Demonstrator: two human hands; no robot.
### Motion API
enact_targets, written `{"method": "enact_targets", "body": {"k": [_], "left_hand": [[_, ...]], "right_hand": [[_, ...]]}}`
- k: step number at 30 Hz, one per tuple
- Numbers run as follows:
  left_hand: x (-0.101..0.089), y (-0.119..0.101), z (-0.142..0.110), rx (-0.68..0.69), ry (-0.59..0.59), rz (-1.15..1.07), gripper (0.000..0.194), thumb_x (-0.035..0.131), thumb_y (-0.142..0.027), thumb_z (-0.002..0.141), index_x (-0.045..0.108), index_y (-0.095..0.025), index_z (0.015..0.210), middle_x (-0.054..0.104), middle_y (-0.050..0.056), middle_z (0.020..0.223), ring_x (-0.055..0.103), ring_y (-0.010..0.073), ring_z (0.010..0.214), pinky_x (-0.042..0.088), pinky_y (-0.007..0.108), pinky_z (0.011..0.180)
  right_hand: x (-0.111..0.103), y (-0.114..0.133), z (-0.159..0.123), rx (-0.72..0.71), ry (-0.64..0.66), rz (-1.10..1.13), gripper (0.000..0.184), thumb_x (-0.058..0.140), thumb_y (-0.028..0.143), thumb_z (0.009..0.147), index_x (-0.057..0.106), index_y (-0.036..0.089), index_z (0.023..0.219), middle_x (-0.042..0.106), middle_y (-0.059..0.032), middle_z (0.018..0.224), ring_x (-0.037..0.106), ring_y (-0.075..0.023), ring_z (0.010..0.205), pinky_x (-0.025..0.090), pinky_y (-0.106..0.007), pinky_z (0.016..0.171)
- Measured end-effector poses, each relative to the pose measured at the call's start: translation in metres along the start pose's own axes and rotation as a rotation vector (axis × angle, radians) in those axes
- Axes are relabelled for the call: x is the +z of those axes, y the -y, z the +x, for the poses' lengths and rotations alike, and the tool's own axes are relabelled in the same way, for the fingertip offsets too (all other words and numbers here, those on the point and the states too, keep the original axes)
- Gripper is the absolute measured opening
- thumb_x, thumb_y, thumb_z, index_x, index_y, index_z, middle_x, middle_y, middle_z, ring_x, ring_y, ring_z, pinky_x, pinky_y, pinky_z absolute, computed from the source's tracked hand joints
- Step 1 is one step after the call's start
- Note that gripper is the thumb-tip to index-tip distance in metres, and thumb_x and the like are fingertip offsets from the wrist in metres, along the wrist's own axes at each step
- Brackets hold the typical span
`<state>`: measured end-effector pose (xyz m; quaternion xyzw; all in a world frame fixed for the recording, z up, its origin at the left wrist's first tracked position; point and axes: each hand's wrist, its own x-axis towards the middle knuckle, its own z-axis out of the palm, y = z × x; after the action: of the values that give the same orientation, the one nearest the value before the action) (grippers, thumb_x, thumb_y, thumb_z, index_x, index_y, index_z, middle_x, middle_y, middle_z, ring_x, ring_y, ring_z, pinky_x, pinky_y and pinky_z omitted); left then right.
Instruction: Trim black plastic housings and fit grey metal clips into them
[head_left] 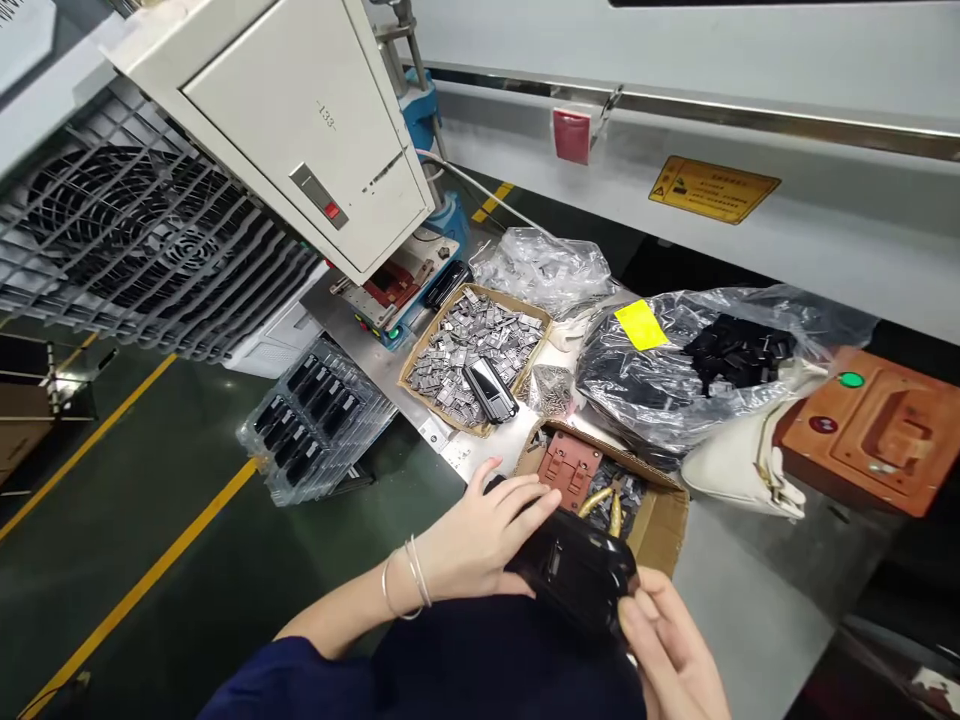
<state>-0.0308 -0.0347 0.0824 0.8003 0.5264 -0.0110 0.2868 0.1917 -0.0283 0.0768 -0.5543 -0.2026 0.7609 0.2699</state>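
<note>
black casing, clamped in left hand at one end and pinched by right hand at the other, held just before open cardboard box containing brown block and yellow-handled tool; beyond, on desk, shallow box of metal pieces with dark part lying on top

The one view looks from the person's head, forward and steeply down, with the hands close at its lower edge. Past them it faces across the bench, taking in floor at left. The frame is rolled, so the upper-left cabinet leans.
</note>
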Motion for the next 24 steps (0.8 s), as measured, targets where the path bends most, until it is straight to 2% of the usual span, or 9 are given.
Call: {"method": "enact_targets", "body": {"k": [3,7,10,12,14,17,20,22,24], "left_hand": [[-0.003,0.02,-0.003,-0.015,-0.04,-0.046,0.114,0.081,-0.061,0.081,0.017,-0.007,0.159,0.056,0.026,0.14,0.051,0.0367,0.134,0.012,0.061,0.125],[-0.015,0.05,-0.012,-0.114,-0.103,-0.039,0.12,0.085,-0.06,0.078,0.013,-0.007,0.159,0.059,0.025,0.136,0.058,0.0377,0.125,0.019,0.062,0.123],[-0.024,0.076,-0.027,-0.226,-0.149,-0.024,0.099,0.082,-0.051,0.082,0.028,-0.011,0.154,0.06,0.022,0.135,0.057,0.0365,0.126,0.026,0.062,0.121],[-0.029,0.097,-0.039,-0.308,-0.183,-0.03,0.082,0.08,-0.046,0.084,0.038,-0.013,0.147,0.061,0.02,0.132,0.058,0.036,0.124,0.029,0.062,0.119],[-0.031,0.117,-0.052,-0.406,-0.225,-0.056,0.076,0.081,-0.044,0.083,0.043,-0.015,0.142,0.062,0.019,0.13,0.059,0.0364,0.122,0.03,0.063,0.117],[-0.033,0.143,-0.067,-0.533,-0.285,-0.101,0.083,0.088,-0.041,0.075,0.04,-0.019,0.14,0.061,0.018,0.129,0.059,0.038,0.123,0.031,0.065,0.116],[-0.036,0.159,-0.076,-0.592,-0.302,-0.14,0.093,0.093,-0.037,0.067,0.037,-0.02,0.14,0.06,0.017,0.13,0.058,0.039,0.124,0.034,0.066,0.115],[-0.04,0.166,-0.08,-0.611,-0.302,-0.163,0.096,0.095,-0.035,0.065,0.036,-0.021,0.139,0.059,0.017,0.131,0.058,0.0393,0.124,0.034,0.067,0.114],[-0.044,0.172,-0.082,-0.623,-0.298,-0.179,0.099,0.097,-0.034,0.063,0.034,-0.021,0.139,0.058,0.018,0.131,0.057,0.0403,0.124,0.034,0.07,0.113]], "right_hand": [[0.008,0.001,0.019,0.007,0.06,-0.044,0.039,0.079,0.056,0.079,0.066,0.025,0.097,0.071,-0.003,0.093,0.068,-0.0193,0.089,0.056,-0.023,0.085],[0.034,0.007,0.041,0.022,0.196,-0.172,0.04,0.08,0.057,0.078,0.069,0.025,0.098,0.07,-0.0025,0.088,0.067,-0.0179,0.082,0.056,-0.022,0.08],[0.063,0.015,0.068,0.016,0.271,-0.264,0.041,0.07,0.062,0.085,0.07,0.025,0.103,0.071,-0.0034,0.101,0.067,-0.0191,0.094,0.053,-0.023,0.087],[0.088,0.02,0.106,-0.028,0.391,-0.322,0.047,0.06,0.068,0.09,0.071,0.024,0.103,0.072,-0.005,0.106,0.067,-0.0212,0.099,0.052,-0.029,0.095],[0.118,0.024,0.163,-0.127,0.409,-0.402,0.053,0.052,0.071,0.092,0.072,0.022,0.1,0.073,-0.0076,0.107,0.067,-0.0247,0.102,0.048,-0.039,0.105],[0.174,0.028,0.263,-0.344,0.122,-0.564,0.043,0.059,0.06,0.091,0.071,0.019,0.092,0.074,-0.0074,0.102,0.067,-0.0301,0.108,0.044,-0.046,0.108],[0.227,0.03,0.341,-0.393,0.083,-0.6,0.02,0.062,0.032,0.092,0.07,0.015,0.087,0.073,-0.0061,0.108,0.061,-0.0255,0.124,0.042,-0.037,0.108],[0.249,0.029,0.37,-0.375,0.084,-0.592,0.012,0.062,0.015,0.086,0.066,0.011,0.075,0.074,-0.0051,0.098,0.063,-0.0187,0.119,0.041,-0.03,0.106],[0.26,0.028,0.382,-0.356,0.091,-0.559,0.016,0.059,0.004,0.083,0.063,0.009,0.067,0.073,-0.0018,0.089,0.065,-0.0122,0.11,0.039,-0.023,0.103]]}}
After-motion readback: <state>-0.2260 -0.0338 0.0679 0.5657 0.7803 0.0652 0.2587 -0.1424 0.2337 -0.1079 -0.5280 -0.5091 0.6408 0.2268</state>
